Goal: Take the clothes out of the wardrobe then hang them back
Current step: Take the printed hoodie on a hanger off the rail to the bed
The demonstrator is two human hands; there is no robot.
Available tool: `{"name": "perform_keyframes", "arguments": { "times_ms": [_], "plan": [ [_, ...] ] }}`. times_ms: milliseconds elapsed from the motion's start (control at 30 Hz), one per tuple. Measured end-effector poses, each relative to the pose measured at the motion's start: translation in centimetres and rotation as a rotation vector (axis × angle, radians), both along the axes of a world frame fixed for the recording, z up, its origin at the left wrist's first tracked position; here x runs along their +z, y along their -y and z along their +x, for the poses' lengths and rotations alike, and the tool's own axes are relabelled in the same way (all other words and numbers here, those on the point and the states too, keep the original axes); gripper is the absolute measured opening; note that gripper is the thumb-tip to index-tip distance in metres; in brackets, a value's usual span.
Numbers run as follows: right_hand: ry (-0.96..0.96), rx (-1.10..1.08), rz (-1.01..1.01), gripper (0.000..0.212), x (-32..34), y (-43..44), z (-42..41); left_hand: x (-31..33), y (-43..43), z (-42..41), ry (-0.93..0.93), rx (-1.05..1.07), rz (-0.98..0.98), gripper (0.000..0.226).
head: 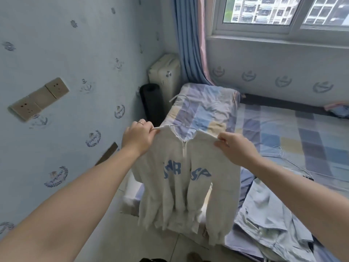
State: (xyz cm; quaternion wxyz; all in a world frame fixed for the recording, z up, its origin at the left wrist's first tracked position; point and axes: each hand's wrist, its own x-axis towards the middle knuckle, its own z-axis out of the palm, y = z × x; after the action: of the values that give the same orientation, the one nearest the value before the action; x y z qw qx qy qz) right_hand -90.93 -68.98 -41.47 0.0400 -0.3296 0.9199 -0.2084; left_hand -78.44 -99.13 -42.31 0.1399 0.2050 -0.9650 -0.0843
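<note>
Blue lettering on the grey zip hoodie (181,195) is partly lost in folds; only fragments are legible. The white hanger (160,127) is mostly hidden inside the shoulders, with one tip showing. One hoodie, held up in the air in front of the bed (311,144). Two hands: left hand (138,137) and right hand (235,148) each pinch one shoulder, fingers curled on cloth. On the bed: one folded quilt (205,110), a pale blue shirt (268,220), and wire hangers (294,163), count unclear. One black rolled mat (151,104) stands in the corner.
</note>
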Motion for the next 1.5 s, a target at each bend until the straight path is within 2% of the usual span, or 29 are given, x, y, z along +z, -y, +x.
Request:
{"name": "perform_keyframes", "arguments": {
  "times_ms": [133, 300, 533, 700, 967, 1033, 1100, 1167, 1333, 1500],
  "plan": [
    [0.087, -0.067, 0.099, 0.022, -4.4, 1.5, -3.4, -4.5, 1.4, -4.9, 0.157, -0.02, 0.013, 0.034],
    [0.066, -0.196, 0.188, 0.016, -8.3, 4.9, -7.9, -8.9, 4.2, -11.5, 0.23, -0.069, 0.025, 0.034],
    [0.039, -0.333, 0.301, 0.022, -14.2, 9.7, -14.4, -15.1, 9.1, -19.8, 0.313, -0.13, 0.098, 0.031],
    [0.097, -0.419, 0.34, 0.025, -19.8, 13.2, -19.8, -21.2, 11.5, -25.9, 0.391, -0.099, 0.096, 0.033],
    [0.272, -0.485, 0.331, 0.014, -29.6, 16.4, -28.5, -30.9, 13.8, -34.0, 0.416, -0.027, 0.476, 0.034],
    [0.378, -0.525, 0.248, 0.03, -32.4, 17.1, -30.2, -32.7, 13.9, -35.6, 0.397, 0.01, 0.633, 0.043],
    [0.528, -0.53, 0.226, 0.062, -34.7, 17.8, -30.5, -34.1, 13.7, -36.1, 0.412, 0.0, 0.693, 0.056],
    [0.635, -0.545, 0.25, 0.076, -36.4, 18.1, -29.6, -34.9, 13.1, -35.3, 0.471, -0.009, 0.669, 0.062],
    [0.696, -0.529, 0.253, 0.075, -36.7, 16.9, -24.2, -34.6, 11.3, -30.6, 0.602, -0.082, 0.607, 0.066],
    [0.671, -0.558, 0.159, 0.073, -31.0, 15.2, -18.6, -30.5, 8.8, -26.9, 0.672, -0.213, 0.497, 0.066]
  ]
}}
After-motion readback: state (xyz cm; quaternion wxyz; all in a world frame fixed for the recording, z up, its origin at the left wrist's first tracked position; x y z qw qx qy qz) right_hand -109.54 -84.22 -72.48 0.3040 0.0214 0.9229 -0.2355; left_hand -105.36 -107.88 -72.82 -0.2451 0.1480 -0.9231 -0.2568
